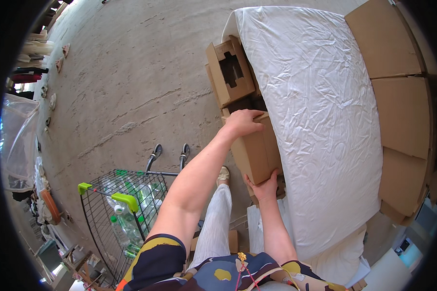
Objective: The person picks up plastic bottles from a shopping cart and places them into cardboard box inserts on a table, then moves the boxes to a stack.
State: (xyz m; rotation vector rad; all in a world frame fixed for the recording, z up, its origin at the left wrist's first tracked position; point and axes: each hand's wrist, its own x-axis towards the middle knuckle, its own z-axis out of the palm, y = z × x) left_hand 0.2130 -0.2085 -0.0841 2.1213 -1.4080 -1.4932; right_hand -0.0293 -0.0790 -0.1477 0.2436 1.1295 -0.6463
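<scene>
Gripping the brown cardboard box (255, 148) at both ends, your left hand (241, 122) is closed over its far top edge and your right hand (265, 187) is cupped around its near lower corner, fingers pressed to the card. The box stands on the concrete floor (131, 82), tight against the left edge of the white-sheeted table (315, 121), partly tucked beneath the overhang. Just beyond it sits an open carton with a cut-out insert (229, 70), touching or nearly so; I cannot tell which. A wire cart of plastic bottles (126, 208) stands near your left leg. Keep both palms flat and opposed, draw the box straight out from under the sheet so the cloth does not snag, and mind the cart.
</scene>
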